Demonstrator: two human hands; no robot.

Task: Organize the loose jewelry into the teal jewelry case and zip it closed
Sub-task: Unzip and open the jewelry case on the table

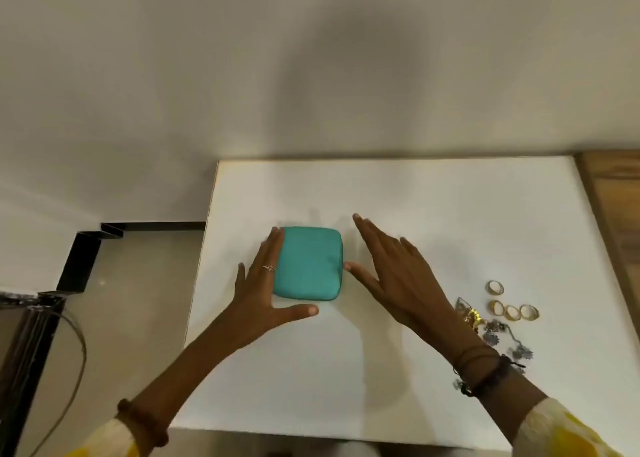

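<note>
The teal jewelry case (308,262) lies closed and flat near the middle of the white table (433,200). My left hand (265,290) lies with straight fingers along the case's left side, the thumb stretched out below its front edge. My right hand (391,266) is spread just right of the case, its thumb tip at the case's right edge. Several gold rings (512,304) lie loose at the right of the table. Beside them is a tangle of chain and silver flower pieces (491,328), partly hidden behind my right wrist.
The table's left edge drops to a tiled floor (138,283), where a black metal frame (79,259) stands. A dark stand with a cable (31,335) is at the far left. A wooden surface (616,193) borders the table on the right. A plain wall rises behind.
</note>
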